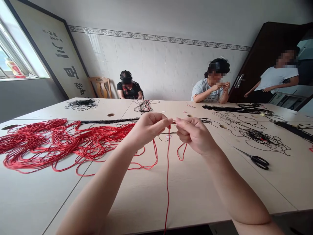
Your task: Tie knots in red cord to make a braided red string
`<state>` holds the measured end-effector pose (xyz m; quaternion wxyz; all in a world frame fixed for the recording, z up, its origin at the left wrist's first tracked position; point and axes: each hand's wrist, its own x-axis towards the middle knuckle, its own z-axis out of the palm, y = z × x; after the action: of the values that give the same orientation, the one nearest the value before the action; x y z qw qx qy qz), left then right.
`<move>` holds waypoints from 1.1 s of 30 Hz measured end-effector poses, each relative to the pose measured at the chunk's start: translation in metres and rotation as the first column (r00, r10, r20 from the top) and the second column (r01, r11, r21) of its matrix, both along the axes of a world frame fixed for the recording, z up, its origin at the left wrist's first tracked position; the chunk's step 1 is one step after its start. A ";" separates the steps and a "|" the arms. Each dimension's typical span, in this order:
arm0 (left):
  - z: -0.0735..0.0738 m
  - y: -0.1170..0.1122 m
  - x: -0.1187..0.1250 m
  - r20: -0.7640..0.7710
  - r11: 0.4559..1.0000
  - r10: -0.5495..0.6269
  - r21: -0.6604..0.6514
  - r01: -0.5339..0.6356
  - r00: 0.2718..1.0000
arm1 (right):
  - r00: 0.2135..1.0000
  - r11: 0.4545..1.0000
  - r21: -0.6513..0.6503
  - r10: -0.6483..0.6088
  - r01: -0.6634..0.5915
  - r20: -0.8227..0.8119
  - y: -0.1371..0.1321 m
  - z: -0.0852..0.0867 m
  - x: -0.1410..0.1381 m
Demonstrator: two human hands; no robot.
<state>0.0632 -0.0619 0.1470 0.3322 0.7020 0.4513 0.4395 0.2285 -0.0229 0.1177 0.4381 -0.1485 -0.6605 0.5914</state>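
Both my hands are raised over the table, their fingertips pinched close together on a thin red cord [168,169]. My left hand [153,125] grips it between thumb and forefinger. With thumb and curled fingers, my right hand [193,130] pinches the cord just to the right. One end hangs straight down from between the hands past the table's front edge. A short red loop dangles below my right hand, and other strands run from under my left hand toward a large tangled heap of red cord [80,140] on the left. The exact point of grip is too small to make out.
Black-handled scissors [260,162] lie at right, near a tangle of black cord [256,134]. Black cord bundles [234,109] lie farther back. Across the table [137,202] sit two people; another person [278,78] stands by the door at right.
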 end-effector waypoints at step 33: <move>0.001 0.000 0.005 -0.218 0.994 0.103 -0.022 -0.110 0.971 | 0.768 0.663 0.482 -0.640 0.573 -0.032 0.027 -0.008 -0.001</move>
<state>0.0678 -0.0620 0.1475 0.2691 0.7146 0.5292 0.3699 0.2279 0.0044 0.1094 0.5848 -0.2917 -0.7233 0.2230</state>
